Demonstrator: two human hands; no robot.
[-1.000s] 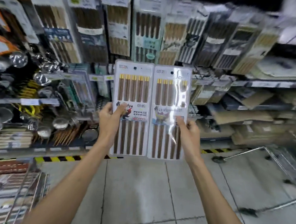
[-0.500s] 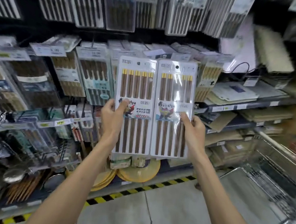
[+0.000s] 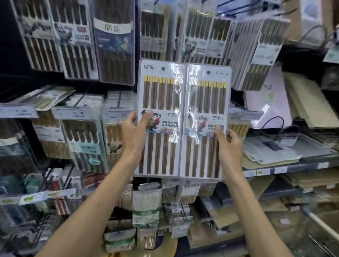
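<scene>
Your left hand (image 3: 133,133) pinches the left chopstick pack (image 3: 161,95) at its left edge, thumb on the label band. The right chopstick pack (image 3: 206,99) stands upright, edge to edge with it, your right hand (image 3: 228,146) clamped on its right edge. Both packs are off the pegs, near the rack. Comparing looks underway; choosing one is left. Each pack carries a two-character Chinese logo, likely 味家, as does the dark hanging pack (image 3: 114,44). Smaller print is unreadable.

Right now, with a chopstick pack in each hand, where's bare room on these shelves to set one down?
A dark bare strip runs between the upper hanging packs and the price rail, left of the chopstick pack in your left hand. Elsewhere the shelves are packed.
</scene>
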